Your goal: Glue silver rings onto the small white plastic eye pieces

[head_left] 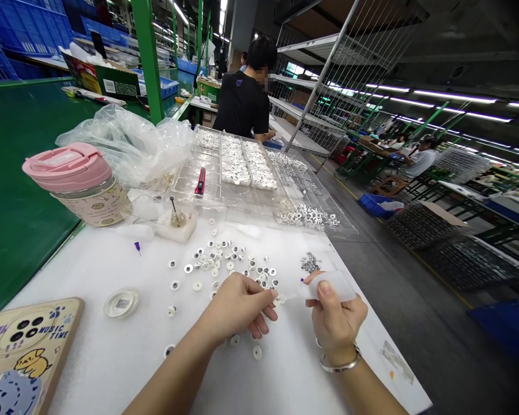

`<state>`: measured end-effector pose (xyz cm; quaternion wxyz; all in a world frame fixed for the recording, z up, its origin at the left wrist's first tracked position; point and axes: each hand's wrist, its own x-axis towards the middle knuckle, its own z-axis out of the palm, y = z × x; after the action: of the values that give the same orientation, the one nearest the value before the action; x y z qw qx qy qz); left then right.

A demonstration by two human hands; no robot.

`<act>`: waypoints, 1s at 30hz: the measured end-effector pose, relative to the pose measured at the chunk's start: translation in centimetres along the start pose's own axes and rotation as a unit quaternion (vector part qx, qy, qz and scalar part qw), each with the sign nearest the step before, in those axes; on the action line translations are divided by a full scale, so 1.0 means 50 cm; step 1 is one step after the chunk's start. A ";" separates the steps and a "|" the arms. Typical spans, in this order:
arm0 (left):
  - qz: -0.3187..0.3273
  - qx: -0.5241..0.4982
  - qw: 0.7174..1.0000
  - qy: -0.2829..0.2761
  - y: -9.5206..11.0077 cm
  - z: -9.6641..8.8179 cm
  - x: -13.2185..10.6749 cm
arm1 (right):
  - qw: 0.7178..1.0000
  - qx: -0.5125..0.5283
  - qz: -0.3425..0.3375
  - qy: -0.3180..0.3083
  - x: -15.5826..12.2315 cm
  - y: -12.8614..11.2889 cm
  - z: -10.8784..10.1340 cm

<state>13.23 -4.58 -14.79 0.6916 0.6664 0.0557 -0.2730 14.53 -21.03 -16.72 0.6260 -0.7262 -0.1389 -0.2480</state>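
My left hand (pixel 246 302) is closed, its thumb and forefinger pinching a small white round piece (pixel 280 299); the fingers partly hide it. In my right hand (pixel 338 317) is a white translucent squeeze bottle (pixel 335 285), gripped with the thumb on top. The bottle's narrow end points left at the pinched piece; whether they touch, I cannot tell. Small white discs (pixel 216 265), several with dark centres, lie scattered on the white tabletop (pixel 294 369) around and beyond my left hand. A small heap of tiny metal parts (pixel 310 263) sits just beyond the bottle.
Beyond the discs are clear compartment trays (pixel 237 196) of white parts and a red cutter (pixel 200 181). On the left are a pink-lidded cup (pixel 86 184), plastic bag (pixel 134 141), purple needle tip (pixel 137 248), round lid (pixel 121 303) and phone (pixel 30 351). A co-worker (pixel 244 98) sits ahead.
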 end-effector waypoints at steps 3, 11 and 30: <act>-0.005 0.005 1.000 0.002 0.004 0.000 -0.002 | 1.000 0.005 -0.010 -0.004 0.000 0.003 -0.001; -0.003 -0.003 1.000 0.001 0.003 0.000 -0.007 | 0.999 0.001 -0.045 -0.019 -0.003 0.000 -0.001; -0.003 -0.048 0.999 -0.015 0.000 -0.002 0.003 | 0.999 0.025 -0.036 0.020 0.016 -0.020 0.002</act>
<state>13.38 -4.54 -14.84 0.7223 0.6286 0.0607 -0.2820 14.69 -20.84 -15.47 0.6375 -0.6996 -0.1588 -0.2809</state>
